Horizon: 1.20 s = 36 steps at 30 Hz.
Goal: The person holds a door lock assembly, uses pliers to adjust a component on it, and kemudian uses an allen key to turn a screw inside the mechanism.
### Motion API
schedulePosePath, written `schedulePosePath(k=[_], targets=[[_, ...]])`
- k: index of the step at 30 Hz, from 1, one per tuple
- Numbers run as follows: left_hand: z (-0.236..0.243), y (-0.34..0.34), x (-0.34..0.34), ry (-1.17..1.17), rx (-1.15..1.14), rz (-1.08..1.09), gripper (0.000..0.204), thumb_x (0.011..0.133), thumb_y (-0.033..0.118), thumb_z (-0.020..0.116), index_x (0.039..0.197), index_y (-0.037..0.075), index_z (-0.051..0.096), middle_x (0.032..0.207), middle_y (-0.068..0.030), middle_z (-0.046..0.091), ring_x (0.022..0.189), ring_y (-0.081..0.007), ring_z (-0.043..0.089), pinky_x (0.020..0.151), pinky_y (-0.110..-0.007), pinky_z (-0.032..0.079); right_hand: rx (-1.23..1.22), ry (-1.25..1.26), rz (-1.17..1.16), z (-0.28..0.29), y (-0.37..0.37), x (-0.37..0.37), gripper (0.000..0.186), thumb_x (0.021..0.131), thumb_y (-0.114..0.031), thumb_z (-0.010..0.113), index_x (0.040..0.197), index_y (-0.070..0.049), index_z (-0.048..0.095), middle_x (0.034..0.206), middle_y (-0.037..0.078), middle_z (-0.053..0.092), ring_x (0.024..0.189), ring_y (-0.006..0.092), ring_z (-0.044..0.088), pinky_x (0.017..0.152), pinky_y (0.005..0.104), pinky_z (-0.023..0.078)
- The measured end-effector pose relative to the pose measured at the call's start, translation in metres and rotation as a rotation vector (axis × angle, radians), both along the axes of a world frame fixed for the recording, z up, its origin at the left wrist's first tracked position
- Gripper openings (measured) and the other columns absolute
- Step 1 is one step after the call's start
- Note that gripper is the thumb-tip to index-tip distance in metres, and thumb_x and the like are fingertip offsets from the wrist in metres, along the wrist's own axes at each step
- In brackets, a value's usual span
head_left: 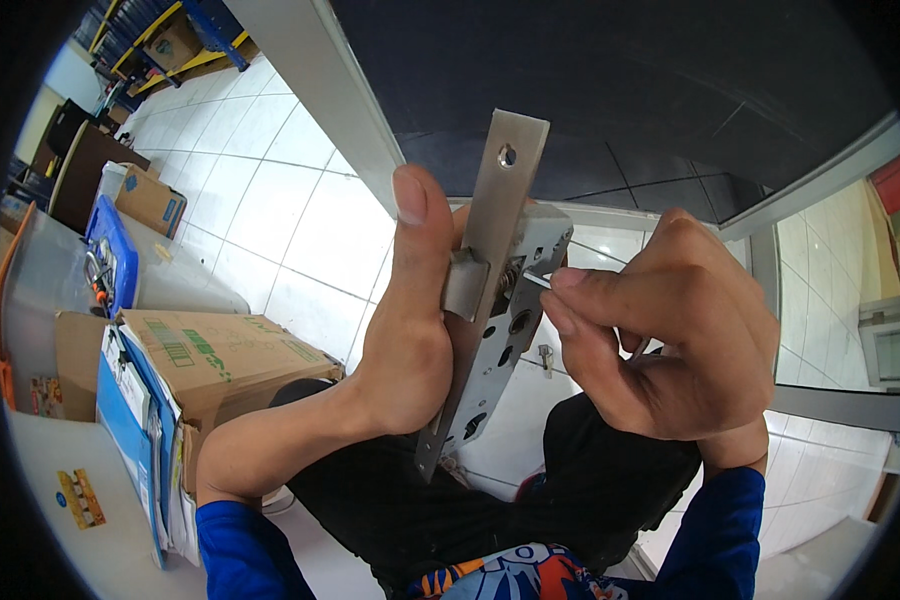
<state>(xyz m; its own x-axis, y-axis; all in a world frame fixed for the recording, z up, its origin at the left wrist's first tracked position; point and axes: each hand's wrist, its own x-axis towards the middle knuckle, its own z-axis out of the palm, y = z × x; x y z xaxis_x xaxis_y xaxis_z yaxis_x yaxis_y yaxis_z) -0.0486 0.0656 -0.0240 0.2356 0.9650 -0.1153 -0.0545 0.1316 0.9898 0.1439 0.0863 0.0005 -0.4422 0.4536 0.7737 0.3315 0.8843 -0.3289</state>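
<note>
My left hand (410, 340) is wrapped round a mortise lock (485, 350), its thumb stretched up along the steel faceplate (518, 135). The lock is held upright and tilted, with its latch bolt (465, 287) jutting out beside my palm. Several holes and an opening with a spring show in the grey case. Thumb and forefinger of my right hand (680, 330) pinch a thin silver metal rod (538, 280). Its tip is at the case's opening, beside the spring; whether it touches is hard to tell. My fingers hide most of the rod.
Small keys (547, 358) show beyond the lock, over the white tiles. A dark panel in a grey frame (370, 120) stands ahead. On my left are a cardboard box (230, 355), blue folders (130, 400) and a translucent bin with a blue clip-like handle (115, 255).
</note>
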Motion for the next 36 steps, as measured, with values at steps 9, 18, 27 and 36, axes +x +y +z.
schedulePosePath(k=[9,18,27,36], targets=[[0.004,0.003,0.000,0.094,0.047,-0.088,0.106,0.090,0.091,-0.003,0.109,0.008,0.060,0.090,-0.0069,0.068,0.085,-0.0145,0.068,0.077,-0.030,0.054,0.015,0.001,-0.051,-0.006,-0.001,-0.003,0.026,0.071,0.006,0.085,0.093,-0.002,0.073,0.074,0.006,0.065,0.054,0.0143,0.056,0.049,0.0282,0.037],[0.001,0.003,0.000,0.098,0.028,-0.031,0.102,0.093,0.088,-0.002,0.108,0.008,0.060,0.089,-0.0067,0.068,0.084,-0.0141,0.069,0.077,-0.030,0.055,0.041,-0.017,-0.070,-0.006,0.000,-0.002,0.025,0.072,0.007,0.083,0.093,-0.001,0.073,0.073,0.005,0.065,0.053,0.0138,0.054,0.048,0.0275,0.037],[-0.011,0.003,-0.005,0.122,-0.012,0.072,0.098,0.097,0.084,0.001,0.109,0.008,0.062,0.088,-0.0062,0.068,0.079,-0.0140,0.070,0.072,-0.027,0.057,0.037,0.009,-0.016,-0.002,0.004,0.000,0.018,0.074,0.007,0.081,0.089,0.003,0.071,0.075,0.010,0.071,0.054,0.0134,0.059,0.048,0.0251,0.039],[0.001,0.006,-0.008,0.169,0.069,-0.106,0.091,0.101,0.078,0.000,0.110,0.011,0.061,0.087,-0.0056,0.070,0.078,-0.0118,0.073,0.069,-0.024,0.060,0.036,-0.012,-0.029,-0.001,0.004,0.001,0.018,0.074,0.006,0.081,0.089,0.002,0.071,0.075,0.010,0.072,0.056,0.0140,0.061,0.048,0.0250,0.039]])
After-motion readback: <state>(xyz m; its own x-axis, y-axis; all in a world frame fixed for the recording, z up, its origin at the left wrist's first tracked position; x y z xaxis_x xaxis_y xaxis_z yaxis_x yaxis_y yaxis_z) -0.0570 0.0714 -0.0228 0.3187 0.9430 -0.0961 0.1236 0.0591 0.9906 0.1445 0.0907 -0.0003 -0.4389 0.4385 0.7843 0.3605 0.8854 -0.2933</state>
